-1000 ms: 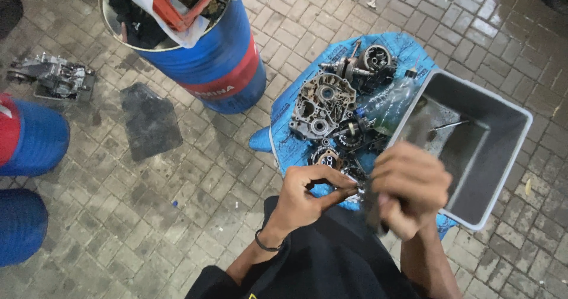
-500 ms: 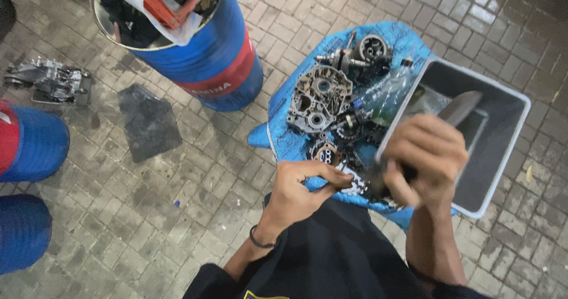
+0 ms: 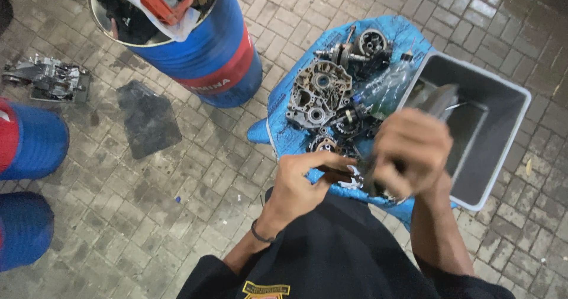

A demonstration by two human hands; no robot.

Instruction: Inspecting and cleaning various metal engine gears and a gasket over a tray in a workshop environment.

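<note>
My left hand [image 3: 305, 183] pinches a thin dark tool [image 3: 332, 170] over the near edge of a blue cloth [image 3: 278, 127]. Beside it, my right hand [image 3: 408, 154] is closed around a grey metal part [image 3: 441, 102], blurred, whose upper end sticks up in front of a grey plastic bin [image 3: 509, 97]. The tool's tip points at the bottom of that part. A dirty engine crankcase [image 3: 316, 95], a crankshaft with gears [image 3: 360, 47] and a clear plastic bottle [image 3: 384, 89] lie on the cloth just beyond my hands.
A blue drum with a red band [image 3: 207, 62], filled with scrap, stands at the upper left on the paved ground. Another engine part [image 3: 47, 77] and a dark mat [image 3: 148, 118] lie to the left. Two more blue drums [image 3: 29, 139] stand at the left edge.
My right hand has risen with the grey part, from low over the cloth to in front of the bin. My left hand has stayed close by with its tool.
</note>
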